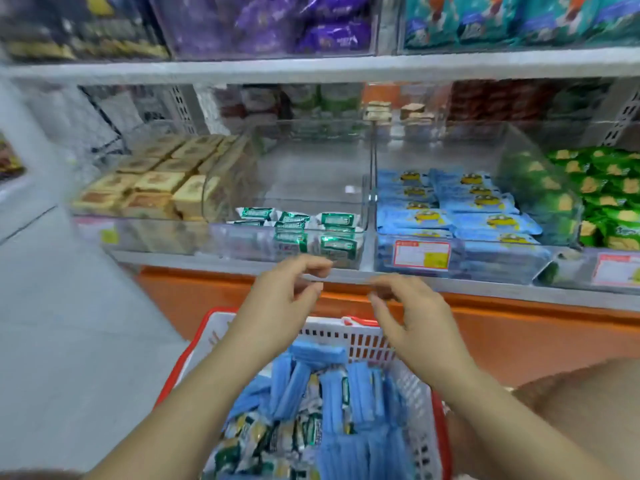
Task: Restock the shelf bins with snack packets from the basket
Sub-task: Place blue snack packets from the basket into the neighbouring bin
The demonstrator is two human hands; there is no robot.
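Where the shelf rises above my red-and-white basket of blue packets, its middle clear bin holds green packets in front; my left hand and right hand hover empty, fingers loosely curled.

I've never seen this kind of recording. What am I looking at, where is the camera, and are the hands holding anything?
There is no machine here. A person wears one wide-angle camera on the head, looking down at their own bare arms. The left hand and right hand hover with loosely curled fingers and hold nothing. Below them is a red-rimmed basket of blue packets and green-and-white packets. Ahead is a shelf of clear bins. The middle bin is nearly empty, with a few green packets at its front. The right bin is full of blue ones. The picture is somewhat blurred.
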